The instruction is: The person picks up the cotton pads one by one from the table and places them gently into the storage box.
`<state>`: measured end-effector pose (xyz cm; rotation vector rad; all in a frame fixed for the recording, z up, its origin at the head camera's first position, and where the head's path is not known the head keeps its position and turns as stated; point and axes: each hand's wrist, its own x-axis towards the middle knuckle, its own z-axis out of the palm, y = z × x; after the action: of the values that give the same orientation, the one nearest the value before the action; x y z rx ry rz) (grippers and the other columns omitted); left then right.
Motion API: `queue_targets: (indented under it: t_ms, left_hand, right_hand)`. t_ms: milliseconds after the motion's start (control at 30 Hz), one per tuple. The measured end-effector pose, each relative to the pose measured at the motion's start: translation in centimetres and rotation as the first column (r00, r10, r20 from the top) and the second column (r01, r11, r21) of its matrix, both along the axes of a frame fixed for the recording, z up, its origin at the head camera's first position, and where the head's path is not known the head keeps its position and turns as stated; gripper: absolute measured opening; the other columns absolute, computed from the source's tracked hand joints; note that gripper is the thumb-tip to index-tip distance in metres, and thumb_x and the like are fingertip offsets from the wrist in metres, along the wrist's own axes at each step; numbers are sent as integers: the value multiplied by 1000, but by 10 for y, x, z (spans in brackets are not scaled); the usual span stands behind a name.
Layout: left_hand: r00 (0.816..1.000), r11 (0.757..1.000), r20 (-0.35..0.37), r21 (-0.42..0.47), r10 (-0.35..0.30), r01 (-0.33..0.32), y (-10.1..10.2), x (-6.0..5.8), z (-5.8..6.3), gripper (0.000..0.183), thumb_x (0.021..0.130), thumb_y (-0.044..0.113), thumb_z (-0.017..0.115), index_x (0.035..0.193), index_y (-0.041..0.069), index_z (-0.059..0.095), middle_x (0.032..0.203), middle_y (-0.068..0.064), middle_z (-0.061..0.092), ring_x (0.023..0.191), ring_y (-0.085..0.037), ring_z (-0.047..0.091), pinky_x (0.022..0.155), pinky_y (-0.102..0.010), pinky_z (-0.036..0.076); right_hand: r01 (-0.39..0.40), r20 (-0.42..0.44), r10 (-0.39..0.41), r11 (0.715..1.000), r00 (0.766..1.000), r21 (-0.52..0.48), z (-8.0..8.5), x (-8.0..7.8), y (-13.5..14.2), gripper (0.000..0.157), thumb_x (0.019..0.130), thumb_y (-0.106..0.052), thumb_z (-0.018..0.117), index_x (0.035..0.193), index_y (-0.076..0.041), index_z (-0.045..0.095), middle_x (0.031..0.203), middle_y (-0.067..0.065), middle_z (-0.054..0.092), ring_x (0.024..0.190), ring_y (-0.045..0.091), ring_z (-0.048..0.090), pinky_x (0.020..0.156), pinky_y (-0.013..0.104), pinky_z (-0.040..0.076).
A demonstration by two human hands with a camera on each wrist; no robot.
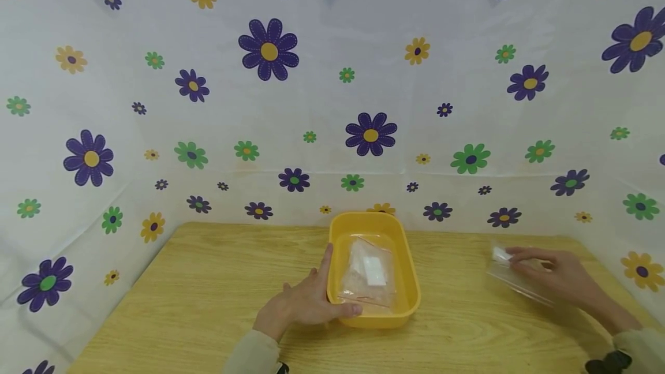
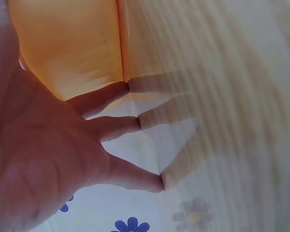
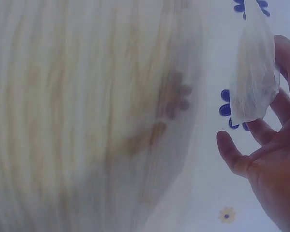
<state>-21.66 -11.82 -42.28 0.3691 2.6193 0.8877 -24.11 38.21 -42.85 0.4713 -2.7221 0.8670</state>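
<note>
A yellow plastic tub (image 1: 410, 270) stands on the table, with clear plastic bags (image 1: 355, 264) and a white label lying inside. My left hand (image 1: 306, 302) rests against its left side, index finger along the outer wall and thumb over the near-left rim. In the left wrist view, the other fingers (image 2: 111, 128) are straight and spread, their tips on the tabletop. Off to the right, my right hand (image 1: 556, 276) pinches a clear plastic bag (image 1: 511, 276) with a white patch near its top. In the right wrist view the bag (image 3: 253, 72) hangs from the fingers.
The light wood-grain table (image 1: 218, 287) reaches back to a white flower-print sheet (image 1: 322, 91), which also rises along both sides. The tub's far end stands close to the table's back edge. Open tabletop lies between the tub and my right hand.
</note>
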Motion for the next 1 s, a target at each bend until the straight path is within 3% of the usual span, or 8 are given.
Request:
queue_targets:
  t_ms: [167, 300, 400, 433, 567, 767, 1000]
  left_hand:
    - [1000, 1000, 0, -3, 1, -1, 0, -1, 0, 134, 75, 84, 65, 163, 28, -19, 169, -14, 29, 156, -43, 24, 107, -90, 10]
    - [1000, 1000, 5, -3, 2, -2, 1, -1, 1, 134, 76, 84, 65, 163, 28, -19, 169, -13, 29, 156, -42, 24, 108, -90, 9]
    - [1000, 1000, 7, -3, 4, -4, 1, -1, 1, 134, 75, 83, 66, 163, 28, -19, 169, -14, 28, 156, -42, 24, 108, -89, 10]
    - [1000, 1000, 7, -3, 4, -4, 1, -1, 1, 134, 75, 83, 66, 163, 28, -19, 169, -14, 29, 156, -42, 24, 108, -89, 10]
    - [1000, 1000, 12, -1, 4, -4, 1, -1, 2, 134, 75, 83, 66, 163, 28, -19, 169, -13, 29, 156, -42, 25, 108, -89, 9]
    - [1000, 1000, 19, 4, 6, -6, 0, -1, 1, 134, 75, 83, 67, 163, 28, -18, 169, -14, 29, 157, -42, 24, 108, -89, 8]
    - [1000, 1000, 15, -4, 5, -5, 0, 0, 1, 134, 75, 84, 66, 163, 28, -19, 169, -15, 28, 156, -42, 25, 109, -89, 10]
  right_hand:
    - [-10, -29, 11, 1000, 1000, 13, 2, -2, -10, 11, 95, -19, 74, 101, -25, 80, 120, -36, 63, 108, -35, 34, 80, 62, 58]
    - [-24, -38, 24, 1000, 999, -7, 6, -1, -19, 11, 95, -18, 74, 101, -24, 80, 121, -32, 66, 110, -34, 35, 82, 67, 56]
    - [-27, -41, 27, 1000, 999, 3, 10, 1, -26, 12, 95, -20, 74, 103, -27, 80, 123, -27, 69, 111, -33, 36, 86, 52, 59]
    - [-29, -44, 29, 1000, 999, 9, 11, 1, -29, 12, 95, -20, 74, 103, -27, 80, 124, -25, 69, 112, -33, 36, 87, 41, 59]
    - [-42, -70, 43, 999, 997, 14, 14, 5, -39, 15, 94, -19, 75, 104, -30, 79, 125, -23, 70, 114, -32, 38, 86, 10, 45]
    - [-69, -114, 69, 998, 991, -3, 19, 10, -55, 19, 93, -16, 76, 105, -30, 79, 126, -29, 66, 116, -31, 40, 88, 9, 46]
    - [-162, -184, 150, 985, 971, -52, 21, 14, -73, 26, 89, -6, 78, 104, -27, 79, 125, -18, 72, 119, -24, 49, 93, 0, 38]
